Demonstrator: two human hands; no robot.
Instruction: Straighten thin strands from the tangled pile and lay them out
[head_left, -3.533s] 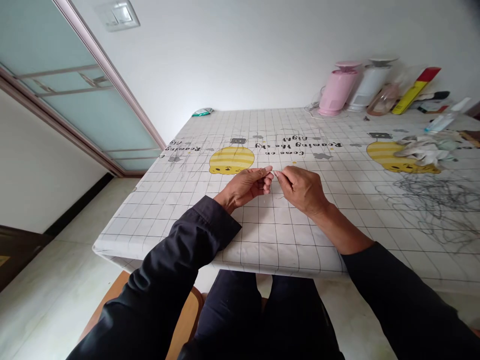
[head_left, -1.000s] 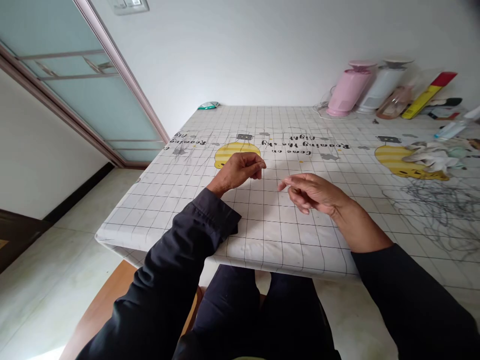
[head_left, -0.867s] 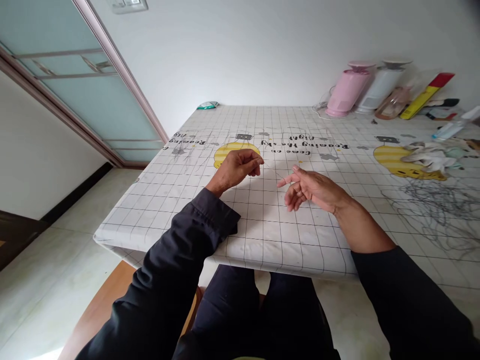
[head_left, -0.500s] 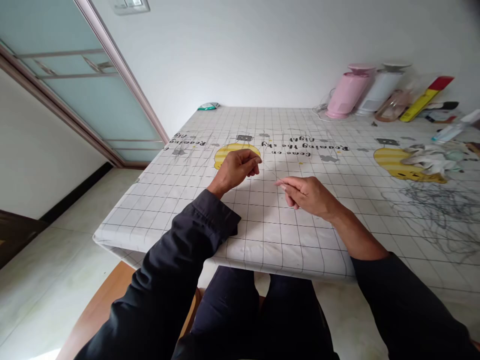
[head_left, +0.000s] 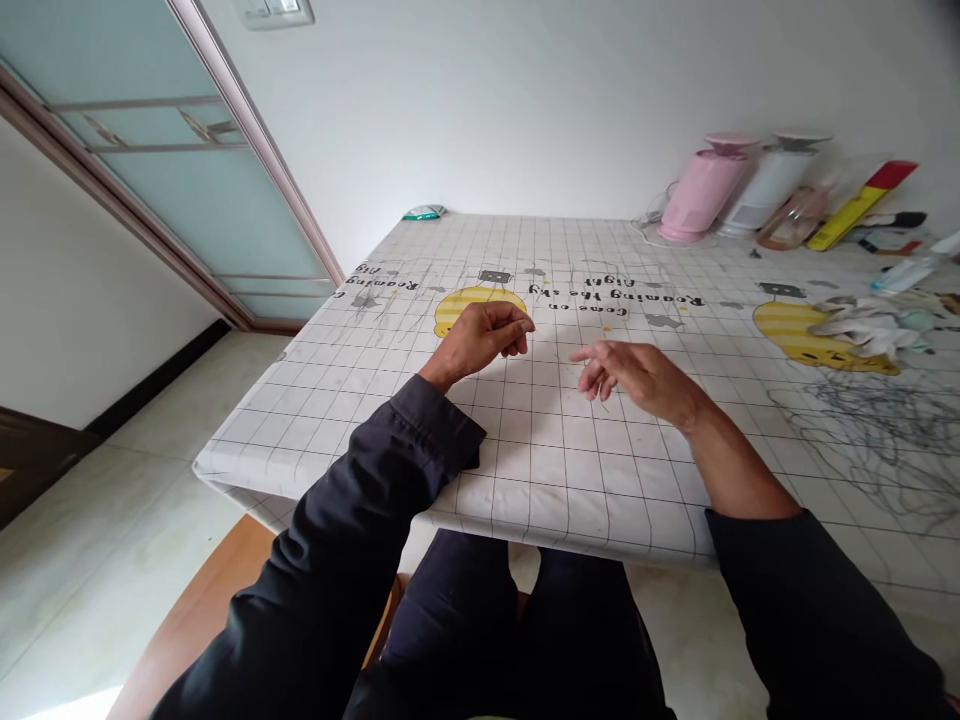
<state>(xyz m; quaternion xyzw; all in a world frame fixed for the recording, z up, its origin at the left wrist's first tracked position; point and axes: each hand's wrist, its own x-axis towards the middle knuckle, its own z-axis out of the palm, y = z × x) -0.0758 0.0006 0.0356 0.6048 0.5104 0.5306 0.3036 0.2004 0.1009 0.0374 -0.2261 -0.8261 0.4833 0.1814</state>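
My left hand is closed in a pinch above the checked tablecloth, beside a printed yellow balloon. Between its thumb and forefinger is what looks like a thin thread, too faint to follow. A short gap to the right, my right hand hovers with its forefinger stretched out and the other fingers loosely apart. I see nothing held in it. Farther right, a loose tangle of dark thread lies on the cloth.
Crumpled pale cloths lie behind the tangle. Along the wall stand a pink cylinder, a white cylinder and a yellow-red box. A small green-white packet sits at the far left corner.
My right hand has opened from a pinch and shifted slightly right, away from the left hand. The left hand stays pinched. The whole view has shifted a little.
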